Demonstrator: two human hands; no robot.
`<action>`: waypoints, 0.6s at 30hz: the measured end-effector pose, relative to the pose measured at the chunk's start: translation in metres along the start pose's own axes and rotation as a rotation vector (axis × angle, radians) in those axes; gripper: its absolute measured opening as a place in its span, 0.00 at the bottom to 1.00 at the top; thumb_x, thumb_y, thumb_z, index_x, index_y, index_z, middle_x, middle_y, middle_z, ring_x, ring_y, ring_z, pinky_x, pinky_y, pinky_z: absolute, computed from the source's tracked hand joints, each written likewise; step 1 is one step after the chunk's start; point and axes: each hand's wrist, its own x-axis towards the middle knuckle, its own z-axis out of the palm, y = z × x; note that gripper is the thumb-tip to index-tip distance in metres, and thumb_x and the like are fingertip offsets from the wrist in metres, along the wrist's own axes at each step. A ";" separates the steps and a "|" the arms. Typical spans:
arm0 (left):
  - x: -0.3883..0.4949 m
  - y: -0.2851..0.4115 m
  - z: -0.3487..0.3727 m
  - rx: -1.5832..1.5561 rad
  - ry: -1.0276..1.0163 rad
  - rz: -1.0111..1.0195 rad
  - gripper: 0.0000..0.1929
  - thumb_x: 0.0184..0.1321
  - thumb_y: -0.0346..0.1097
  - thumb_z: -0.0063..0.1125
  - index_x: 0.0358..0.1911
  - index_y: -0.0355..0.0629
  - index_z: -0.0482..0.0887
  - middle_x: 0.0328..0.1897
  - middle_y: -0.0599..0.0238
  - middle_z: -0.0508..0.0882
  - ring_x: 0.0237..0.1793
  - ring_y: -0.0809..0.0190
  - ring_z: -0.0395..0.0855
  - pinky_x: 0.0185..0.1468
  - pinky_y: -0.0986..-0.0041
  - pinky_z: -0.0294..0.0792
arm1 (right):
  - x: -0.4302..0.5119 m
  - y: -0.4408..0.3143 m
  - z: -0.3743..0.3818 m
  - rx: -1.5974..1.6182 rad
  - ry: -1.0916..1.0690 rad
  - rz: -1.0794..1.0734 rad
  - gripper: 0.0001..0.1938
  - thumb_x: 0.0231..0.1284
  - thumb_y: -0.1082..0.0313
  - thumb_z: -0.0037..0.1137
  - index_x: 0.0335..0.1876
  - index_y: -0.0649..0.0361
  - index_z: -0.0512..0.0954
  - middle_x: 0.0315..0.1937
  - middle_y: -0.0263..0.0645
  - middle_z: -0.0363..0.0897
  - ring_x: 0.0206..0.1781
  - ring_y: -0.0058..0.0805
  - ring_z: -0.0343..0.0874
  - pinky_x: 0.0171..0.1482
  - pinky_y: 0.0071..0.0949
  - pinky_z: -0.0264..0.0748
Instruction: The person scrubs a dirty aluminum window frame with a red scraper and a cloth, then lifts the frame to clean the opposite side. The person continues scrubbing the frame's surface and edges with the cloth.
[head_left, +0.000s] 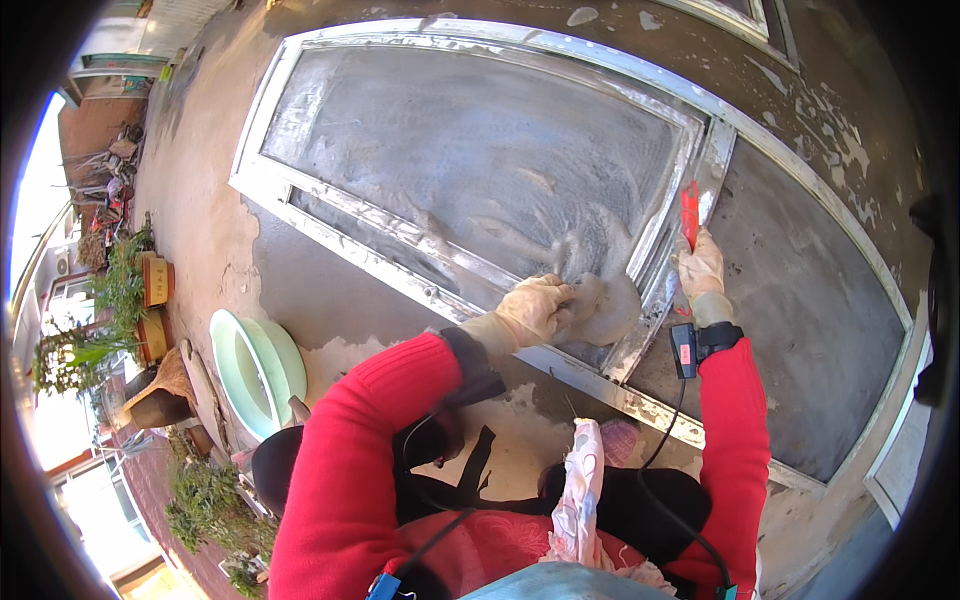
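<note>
A large white-framed metal window or screen panel (420, 124) lies flat before me, its grey surface streaked with wet suds. My left hand (531, 309), in a pale rubber glove, grips a soaked grey cloth (604, 306) over the panel's near edge. My right hand (701, 262), gloved the same way, is closed around a slim red tool (690, 206) beside the metal crossbar (709, 161). Red shows above the fist and a little below it; the tool's working end is hidden, so its exact kind is unclear.
A pale green plastic basin (289, 360) stands on the ground at the left. Potted plants (124, 262) and a tipped wicker basket (169, 382) lie beyond it. Another framed panel (731, 19) is at the top right. Wet concrete (330, 281) surrounds the panel. Cables run along my arms.
</note>
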 end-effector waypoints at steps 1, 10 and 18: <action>-0.002 -0.007 0.002 -0.120 0.072 -0.110 0.18 0.51 0.30 0.59 0.48 0.43 0.82 0.43 0.51 0.81 0.44 0.45 0.78 0.51 0.59 0.71 | 0.000 0.004 0.000 0.017 0.018 -0.041 0.17 0.64 0.58 0.53 0.51 0.63 0.74 0.41 0.57 0.80 0.46 0.57 0.79 0.48 0.44 0.74; -0.064 -0.109 0.008 -0.361 1.002 -0.903 0.15 0.65 0.36 0.56 0.52 0.39 0.77 0.34 0.62 0.80 0.35 0.62 0.78 0.39 0.70 0.72 | -0.018 -0.019 -0.041 -0.241 -0.170 -0.050 0.18 0.54 0.61 0.62 0.47 0.62 0.76 0.47 0.53 0.78 0.51 0.52 0.77 0.52 0.42 0.74; -0.054 -0.164 0.062 -0.512 0.753 -0.702 0.12 0.63 0.46 0.57 0.29 0.48 0.73 0.22 0.70 0.70 0.23 0.64 0.71 0.24 0.70 0.62 | -0.069 -0.115 -0.020 -0.903 -0.488 -0.733 0.34 0.47 0.60 0.66 0.64 0.56 0.69 0.60 0.52 0.70 0.60 0.49 0.73 0.60 0.43 0.72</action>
